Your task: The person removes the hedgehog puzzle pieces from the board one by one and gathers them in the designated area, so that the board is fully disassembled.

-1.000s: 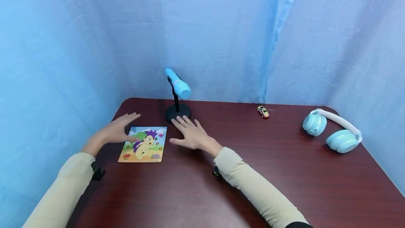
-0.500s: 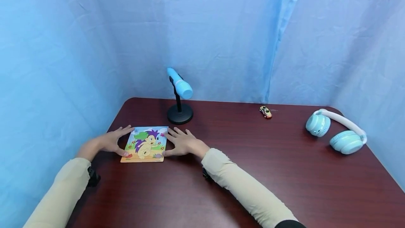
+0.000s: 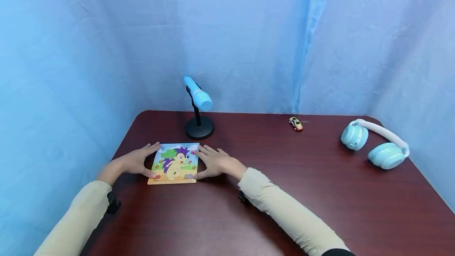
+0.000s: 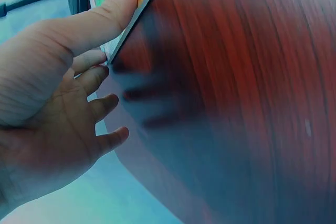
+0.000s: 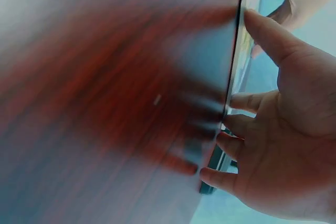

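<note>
A square picture board (image 3: 174, 165) with a purple-spined cartoon hedgehog lies at the left of the table, between both hands. My left hand (image 3: 133, 163) touches its left side, thumb over the front corner and spread fingers toward the back. In the left wrist view that thumb (image 4: 100, 22) rests on the printed face, and the lower fingers stretch past the edge. On the opposite side, my right hand (image 3: 217, 163) touches the board with extended thumb and fingers. The right wrist view has the right hand's fingertips along the board's edge (image 5: 237, 56). Whether the board is slightly raised, I cannot tell.
Behind the board, a light-blue microphone (image 3: 199, 96) sits on a black stand with a round base (image 3: 199, 128). A small toy car (image 3: 296, 124) is near the back edge. White and mint headphones (image 3: 385, 155) lie at the right. Blue curtains (image 3: 231, 42) surround the table.
Both hands came down from above and beside the board to its left and right sides. During the last half second, the board shifted to the right together with them.
</note>
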